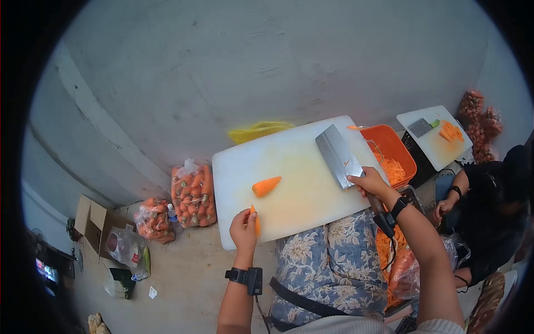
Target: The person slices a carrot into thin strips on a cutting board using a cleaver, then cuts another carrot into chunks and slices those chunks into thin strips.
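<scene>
My right hand (369, 181) is closed around the handle of a cleaver (337, 155), whose broad blade lies over the right part of a white cutting board (303, 214). At the board's near left edge, my left hand (243, 229) pinches a piece of carrot (257, 224), partly hidden by the fingers. Another carrot piece (266, 186), cut and tapering, rests on the board a little beyond that hand. Yellowish stains mark the board's surface.
Bags of carrots (192, 195) stand left of the board. An orange basket (396, 146) with shredded carrot is at the right. Beyond it are a second cutting board (431, 150) with a knife (421, 128) and a seated person (495, 206). A cardboard box (94, 222) sits far left.
</scene>
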A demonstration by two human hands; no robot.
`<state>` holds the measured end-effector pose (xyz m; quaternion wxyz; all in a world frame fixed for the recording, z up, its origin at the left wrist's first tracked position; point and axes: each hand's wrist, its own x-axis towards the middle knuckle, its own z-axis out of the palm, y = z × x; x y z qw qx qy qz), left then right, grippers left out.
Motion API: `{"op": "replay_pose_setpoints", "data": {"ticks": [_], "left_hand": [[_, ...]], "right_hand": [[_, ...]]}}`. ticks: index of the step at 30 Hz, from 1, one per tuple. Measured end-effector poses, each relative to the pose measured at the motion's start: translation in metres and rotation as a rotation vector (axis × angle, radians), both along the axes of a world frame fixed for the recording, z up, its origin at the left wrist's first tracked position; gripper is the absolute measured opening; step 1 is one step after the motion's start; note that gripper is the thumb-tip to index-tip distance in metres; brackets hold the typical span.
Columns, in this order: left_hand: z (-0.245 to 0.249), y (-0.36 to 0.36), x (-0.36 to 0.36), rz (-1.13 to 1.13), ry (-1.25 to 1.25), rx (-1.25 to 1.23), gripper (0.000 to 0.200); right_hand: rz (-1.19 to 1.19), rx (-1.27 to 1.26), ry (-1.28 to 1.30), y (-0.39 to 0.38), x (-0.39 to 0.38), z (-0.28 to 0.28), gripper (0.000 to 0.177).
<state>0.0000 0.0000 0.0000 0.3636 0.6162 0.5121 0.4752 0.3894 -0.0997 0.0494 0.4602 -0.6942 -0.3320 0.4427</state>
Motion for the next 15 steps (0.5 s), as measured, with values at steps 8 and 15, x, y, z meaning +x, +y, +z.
{"op": "replay_pose_setpoints", "data": {"ticks": [8, 15], "left_hand": [[0.051, -0.028, 0.085, -0.423, 0.202, 0.018, 0.019], [0.024, -0.016, 0.125, -0.464, 0.500, 0.325, 0.023]], "right_hand": [[-0.030, -0.083, 0.016, -0.006, -0.015, -0.015, 0.031], [-0.021, -0.079, 0.012, 0.001, -0.013, -0.007, 0.040]]}}
